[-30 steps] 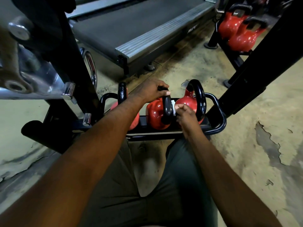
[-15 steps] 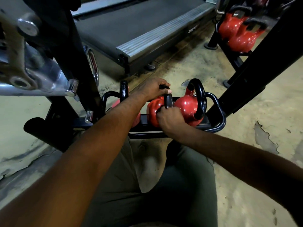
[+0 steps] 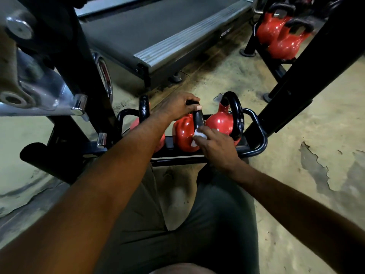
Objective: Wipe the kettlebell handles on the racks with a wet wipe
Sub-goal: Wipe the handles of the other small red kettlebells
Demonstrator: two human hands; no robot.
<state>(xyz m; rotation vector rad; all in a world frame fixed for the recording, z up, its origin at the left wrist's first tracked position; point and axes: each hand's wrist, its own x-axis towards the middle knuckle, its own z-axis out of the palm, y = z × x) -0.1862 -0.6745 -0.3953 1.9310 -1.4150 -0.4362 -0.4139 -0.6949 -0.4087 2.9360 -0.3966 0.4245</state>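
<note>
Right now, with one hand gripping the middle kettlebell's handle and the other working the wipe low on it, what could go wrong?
1. The left hand covers the top of the middle kettlebell's handle, so that stretch may go unwiped.
2. The right hand holds the wet wipe in the narrow gap beside the right kettlebell; if either bell shifts on the rack, fingers could get pinched.

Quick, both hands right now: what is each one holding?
Left hand: closed, gripping the top of the middle kettlebell's handle.
Right hand: fingers holding the wet wipe against that handle's lower part.
</note>
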